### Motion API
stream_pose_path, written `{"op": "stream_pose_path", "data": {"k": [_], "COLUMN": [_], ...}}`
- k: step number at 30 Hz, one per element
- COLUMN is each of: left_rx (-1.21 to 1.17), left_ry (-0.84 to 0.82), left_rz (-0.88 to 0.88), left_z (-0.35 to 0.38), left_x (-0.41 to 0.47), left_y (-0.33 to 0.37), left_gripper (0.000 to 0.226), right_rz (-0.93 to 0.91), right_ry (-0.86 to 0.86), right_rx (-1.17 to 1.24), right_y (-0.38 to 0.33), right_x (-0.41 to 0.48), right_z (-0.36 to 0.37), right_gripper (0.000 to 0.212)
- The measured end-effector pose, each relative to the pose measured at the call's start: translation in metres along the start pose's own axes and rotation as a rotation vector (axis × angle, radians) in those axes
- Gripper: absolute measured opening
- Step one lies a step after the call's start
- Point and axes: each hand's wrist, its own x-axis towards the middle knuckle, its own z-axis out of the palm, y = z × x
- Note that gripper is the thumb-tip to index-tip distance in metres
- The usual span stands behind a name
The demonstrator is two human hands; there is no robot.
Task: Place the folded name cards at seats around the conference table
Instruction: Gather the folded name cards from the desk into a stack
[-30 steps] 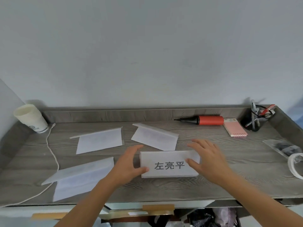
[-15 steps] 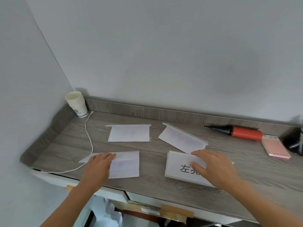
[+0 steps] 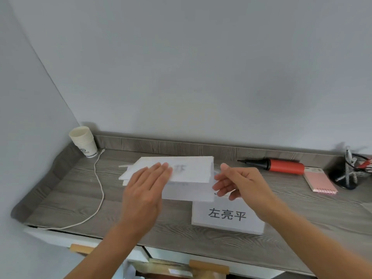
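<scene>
A white folded name card [image 3: 193,172] is held up above the grey wood desk [image 3: 70,198], its faint print showing through. My left hand [image 3: 147,190] lies flat against its near left side, fingers straight. My right hand [image 3: 237,182] pinches its right edge. A second card [image 3: 227,215] printed with three black characters stands on the desk just below my right hand. Edges of another white card [image 3: 125,165] peek out behind the raised one; the rest is hidden.
A stack of paper cups [image 3: 83,141] sits in the back left corner with a white cable [image 3: 99,190] trailing to the front edge. At the back right lie a red and black hand pump [image 3: 281,165], a pink notepad [image 3: 320,182] and a black pen holder [image 3: 348,174].
The left card has been lifted off the desk and now hangs between both hands. My right hand left the printed card, which stays on the desk. The view swung back right.
</scene>
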Motion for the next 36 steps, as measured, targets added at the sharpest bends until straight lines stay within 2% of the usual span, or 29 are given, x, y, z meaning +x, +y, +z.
{"op": "stream_pose_path", "data": {"k": [2,5,7,9,10,11,13,15,16,18,21,26,28,32,36], "left_rx": [-0.037,-0.071,-0.096,-0.133,-0.168,-0.220,-0.377,-0.560,-0.644,-0.821,-0.963,-0.950,-0.939,-0.841,-0.721], "left_ry": [0.018,-0.011,-0.052,-0.097,-0.124,-0.151,-0.172,-0.184,-0.211,-0.285,-0.289,-0.270,-0.285,-0.333,-0.338], "left_rz": [0.052,0.099,0.160,0.189,0.147,0.051,-0.292,-0.643,-0.758,-0.888,-0.998,-1.061,-1.046,-0.952,-0.842], "left_z": [0.010,0.025,0.032,0.036,0.036,0.034,0.027,0.027,0.029,0.037,0.048,0.059,0.062,0.067,0.070], "left_x": [0.008,0.012,0.013,0.014,0.014,0.014,0.016,0.020,0.023,0.028,0.027,0.018,0.015,0.003,-0.011], "left_y": [0.017,0.033,0.041,0.043,0.043,0.041,0.037,0.030,0.028,0.030,0.045,0.048,0.047,0.047,0.050], "left_gripper": [0.043,0.046,0.039,0.031,0.037,0.045,0.052,0.042,0.037,0.029,0.018,0.030,0.028,0.024,0.026], "right_rz": [0.048,0.072,0.093,0.071,0.043,0.011,-0.056,-0.109,-0.123,-0.134,-0.147,-0.182,-0.189,-0.224,-0.157], "right_ry": [0.046,0.096,0.107,0.125,0.141,0.157,0.184,0.204,0.212,0.215,0.211,0.293,0.324,0.379,0.387], "right_rx": [0.098,0.191,0.251,0.247,0.219,0.183,0.106,0.055,0.038,-0.005,-0.121,-0.411,-0.504,-0.779,-0.978], "right_y": [-0.005,-0.003,0.001,0.005,0.008,0.011,0.018,0.027,0.033,0.046,0.066,0.089,0.095,0.110,0.119], "right_x": [-0.002,-0.007,-0.011,-0.013,-0.014,-0.016,-0.018,-0.018,-0.018,-0.017,-0.017,-0.023,-0.026,-0.028,-0.037], "right_z": [-0.003,-0.014,-0.026,-0.040,-0.047,-0.053,-0.067,-0.080,-0.085,-0.091,-0.092,-0.095,-0.094,-0.093,-0.091], "right_gripper": [0.037,0.021,0.016,0.015,0.014,0.014,0.013,0.013,0.013,0.014,0.017,0.010,0.009,0.024,0.036]}}
